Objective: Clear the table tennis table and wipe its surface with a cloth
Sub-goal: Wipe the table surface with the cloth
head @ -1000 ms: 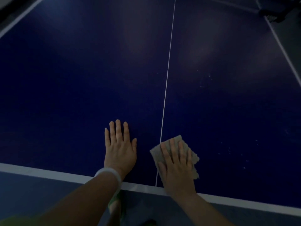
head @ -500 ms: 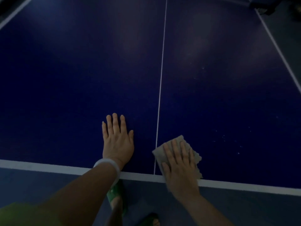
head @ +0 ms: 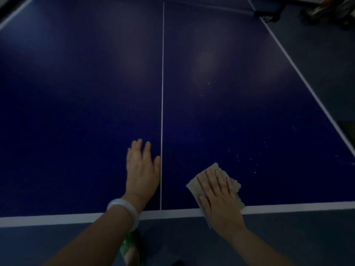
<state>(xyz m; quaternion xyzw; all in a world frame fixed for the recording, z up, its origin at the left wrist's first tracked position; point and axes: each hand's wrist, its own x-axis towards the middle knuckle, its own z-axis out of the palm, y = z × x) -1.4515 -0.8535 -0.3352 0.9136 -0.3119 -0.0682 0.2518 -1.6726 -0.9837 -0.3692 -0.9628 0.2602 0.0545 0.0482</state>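
Cloth [head: 212, 181] slid rightward from centre line, corner pointing away, flat right hand [head: 221, 196] pressing it, left hand [head: 142, 173] flat on table [head: 76, 112].

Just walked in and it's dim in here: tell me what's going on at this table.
A person is wiping a blue table tennis table. The right hand presses a beige cloth flat near the white end line, right of the centre line. The left hand rests flat on the surface just left of that line, a white bangle on its wrist. Pale specks remain beyond the cloth.
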